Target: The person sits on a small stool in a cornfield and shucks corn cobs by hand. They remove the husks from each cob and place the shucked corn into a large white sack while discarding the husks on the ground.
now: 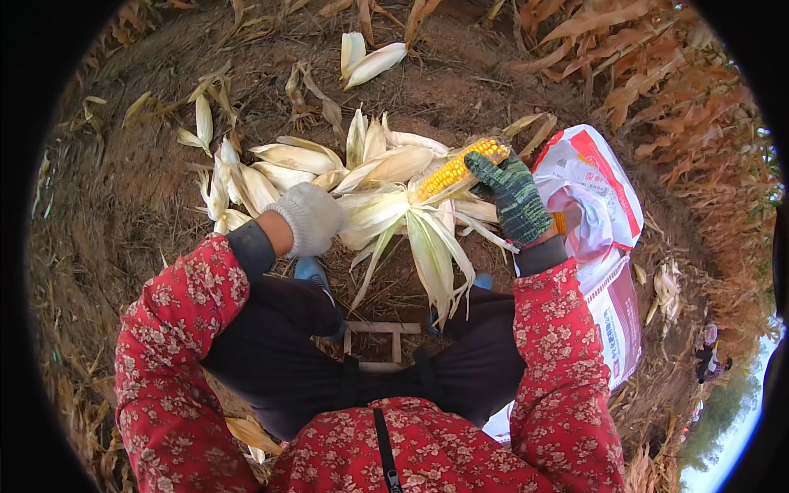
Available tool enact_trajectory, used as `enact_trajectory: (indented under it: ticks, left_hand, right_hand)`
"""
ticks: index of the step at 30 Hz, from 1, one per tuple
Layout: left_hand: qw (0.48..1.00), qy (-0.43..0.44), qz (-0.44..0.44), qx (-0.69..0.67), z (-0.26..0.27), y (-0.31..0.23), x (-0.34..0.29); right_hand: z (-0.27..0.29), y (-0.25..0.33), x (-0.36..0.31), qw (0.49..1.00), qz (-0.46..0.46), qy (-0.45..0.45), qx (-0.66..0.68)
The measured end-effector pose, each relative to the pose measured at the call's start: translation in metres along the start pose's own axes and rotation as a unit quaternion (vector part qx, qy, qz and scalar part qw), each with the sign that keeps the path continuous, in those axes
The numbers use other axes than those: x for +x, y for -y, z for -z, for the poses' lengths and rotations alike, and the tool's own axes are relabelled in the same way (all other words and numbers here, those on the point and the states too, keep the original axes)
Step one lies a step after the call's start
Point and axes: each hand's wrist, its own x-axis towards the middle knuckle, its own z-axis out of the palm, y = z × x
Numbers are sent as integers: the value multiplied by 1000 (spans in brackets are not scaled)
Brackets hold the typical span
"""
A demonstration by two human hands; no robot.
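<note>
Nearest, a red flowered jacket (452, 431) and dark trousers (271, 337) are seen, with the knees spread. Between the legs a pale frame (374, 327) is set low over the ground, and by the left foot a blue shoe (311, 271) is partly covered by the trousers.

Beyond the knees, a corn cob (452, 175) is held, tilted, in front of the body and toward the right side. Its far end is gripped by the right hand (516, 201), gloved in green and black, with the thumb and fingers clamped on the cob. Its yellow kernels are bared, and pale husk leaves (431, 251) are spread from its lower end. The left hand (311, 218), gloved in off-white knit, is placed beside those leaves; its fingertips are hidden, so whether they are closed on anything cannot be told.

To the right, a white and red bag (604, 197) is seen beside the right forearm. Just past the hands, unhusked ears (283, 177) are heaped on brown soil (123, 189). Farther off, two loose ears (378, 64) are seen, and dry stalks (682, 99) are ranged at upper right.
</note>
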Motion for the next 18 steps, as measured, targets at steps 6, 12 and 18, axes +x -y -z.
enact_trajectory:
  ticks: [6, 12, 18]
  left_hand:
    - [989, -126, 60, -45, 45, 27, -6]
    - [919, -329, 21, -216, 81, -9, 3]
    - [936, -261, 69, -225, 41, -14, 37]
  right_hand:
    - [-2, -14, 11, 993, 107, -17, -50]
    - [-26, -6, 9, 989, 138, 23, 48]
    - [-35, 9, -3, 979, 106, 47, 167]
